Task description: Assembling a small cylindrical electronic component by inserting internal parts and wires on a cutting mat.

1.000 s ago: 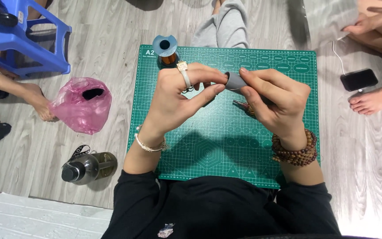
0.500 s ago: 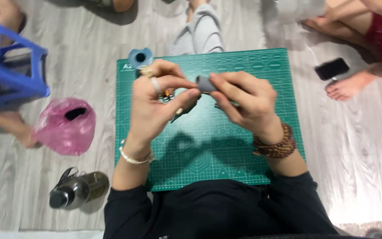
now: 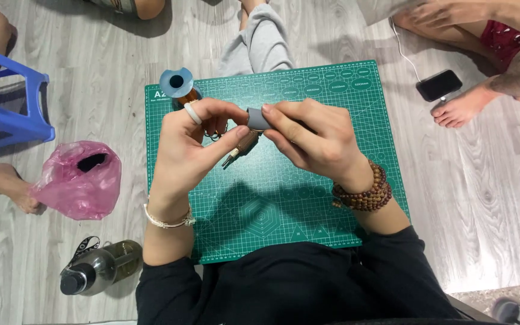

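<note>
While both my hands pinch the small grey cylinder (image 3: 257, 118) over the green cutting mat (image 3: 308, 204), left hand (image 3: 191, 150) and right hand (image 3: 314, 141) closed on it, a pink bag (image 3: 79, 180) lies open nearby.

I see black long sleeves pushed up my forearms, a white ring (image 3: 192, 112) and pale bracelet (image 3: 167, 221) on the left, brown wooden beads (image 3: 363, 194) on the right.

You are pinching a matt grey, rubbery-looking cap (image 3: 257, 118) over a matt green cutting mat (image 3: 308, 204); wooden beads (image 3: 365, 192) are ringing your right wrist; crinkled glossy pink plastic bag (image 3: 78, 180) is lying on pale wood-grain floor (image 3: 482, 204).
</note>
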